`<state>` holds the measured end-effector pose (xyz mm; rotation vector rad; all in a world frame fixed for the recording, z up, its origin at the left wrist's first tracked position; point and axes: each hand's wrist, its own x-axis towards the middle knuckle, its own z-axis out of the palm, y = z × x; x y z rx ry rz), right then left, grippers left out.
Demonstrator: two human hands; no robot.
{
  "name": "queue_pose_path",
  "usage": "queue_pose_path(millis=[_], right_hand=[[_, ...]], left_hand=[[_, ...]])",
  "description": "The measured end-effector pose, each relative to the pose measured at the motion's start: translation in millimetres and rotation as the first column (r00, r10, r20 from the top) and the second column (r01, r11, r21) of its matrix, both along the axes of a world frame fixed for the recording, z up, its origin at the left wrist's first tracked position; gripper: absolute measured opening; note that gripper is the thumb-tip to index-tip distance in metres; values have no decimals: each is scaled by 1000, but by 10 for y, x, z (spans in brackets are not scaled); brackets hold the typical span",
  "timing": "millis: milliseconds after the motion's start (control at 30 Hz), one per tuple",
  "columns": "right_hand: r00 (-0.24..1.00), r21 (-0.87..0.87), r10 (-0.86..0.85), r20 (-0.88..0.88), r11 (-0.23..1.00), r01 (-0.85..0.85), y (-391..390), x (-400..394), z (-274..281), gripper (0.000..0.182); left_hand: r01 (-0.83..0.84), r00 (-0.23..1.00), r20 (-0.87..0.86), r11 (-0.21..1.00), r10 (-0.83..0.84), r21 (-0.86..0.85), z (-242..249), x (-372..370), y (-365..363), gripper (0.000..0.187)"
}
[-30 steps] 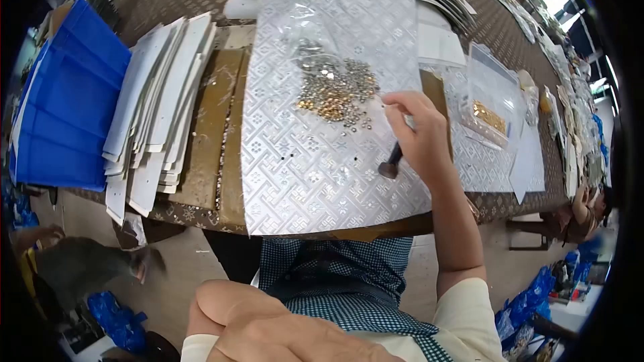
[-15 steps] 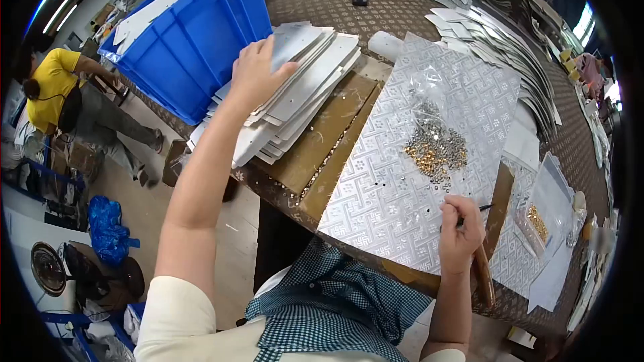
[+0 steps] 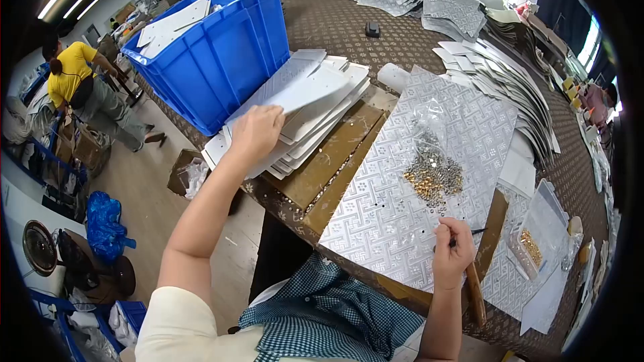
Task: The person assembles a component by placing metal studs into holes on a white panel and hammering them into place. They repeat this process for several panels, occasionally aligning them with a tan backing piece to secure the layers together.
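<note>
**Left hand on a card, right hand round a tool**

With twelve straight ahead of the worker, the right hand (image 3: 454,248) is at two o'clock, curled closed around a wood-handled tool (image 3: 475,298); I can't tell whether its fingertips pinch anything else. Beneath it lies a silver sheet (image 3: 355,218), with a heap of gold and silver studs (image 3: 436,175) on it at one. A clear box (image 3: 537,213) sits past the sheet at two. At eleven, the left hand (image 3: 257,133) has its fingers closed on the edge of a card (image 3: 318,90) atop a stack (image 3: 305,144). Just beyond is a blue bin (image 3: 238,60). Farther, at ten, stands someone in yellow (image 3: 74,67).
</note>
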<state>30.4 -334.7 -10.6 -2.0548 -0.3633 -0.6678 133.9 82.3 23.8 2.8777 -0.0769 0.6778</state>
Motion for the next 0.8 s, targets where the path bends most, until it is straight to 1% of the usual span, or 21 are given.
queue_pose_path(millis=[33,67,167,200,300,333,367,433,467,533,567,600,633,667,700,767,800], right_hand=[[1000,8,-4,-8,1000,4,4,-7,-5,9],[1000,22,-4,4,1000,4,23,0,-11,10],[1000,40,3,15,999,-3,69,19,-25,13],[1000,34,4,7,999,-4,63,17,-32,13],[1000,33,-13,-1,999,13,61,25,-56,13],[1000,35,-26,-1,999,26,52,19,-57,13],[999,16,-33,-26,999,33,40,14,-41,13],[999,-2,-46,-3,999,46,37,26,-26,13],[999,-9,-50,5,999,50,48,36,-28,13],[1000,-71,9,7,997,-9,79,87,-1,14],[1000,-108,30,-2,994,-30,57,76,13,14],[994,-136,44,-104,989,-59,30,63,23,17],[990,-146,32,-141,988,-53,10,57,13,17],[984,-151,26,-175,987,-53,2,59,-7,16],[978,-154,22,-209,986,-55,0,62,-30,16],[979,-170,31,-201,983,-66,-20,68,-49,15],[980,-179,38,-197,981,-74,-24,71,-44,15]], left_hand=[[65,998,13,998,-65,11,6,-150,5,30],[92,995,-43,996,-91,19,44,-291,-7,31],[27,984,-176,999,-33,-37,200,-427,-106,33],[17,992,-123,999,-23,-48,169,-362,-111,40],[48,986,160,998,-55,46,-131,26,-91,50],[65,992,102,997,-70,45,-180,99,-125,59],[71,994,86,996,-74,47,-237,152,-185,59],[72,996,48,996,-75,59,-319,203,-281,60],[75,993,92,996,-80,52,-339,195,-291,61],[18,990,136,1000,-21,23,-316,178,-329,61],[-10,982,187,999,2,43,-316,174,-334,59],[-13,983,185,1000,10,16,-290,165,-350,57],[-26,982,189,1000,26,-4,-258,160,-338,55],[12,978,210,1000,-10,-11,-254,159,-310,42],[13,986,169,999,-4,-49,-230,133,-311,39],[9,996,85,992,2,-125,-169,45,-388,34],[40,993,114,989,-24,-144,-152,-7,-403,32]])
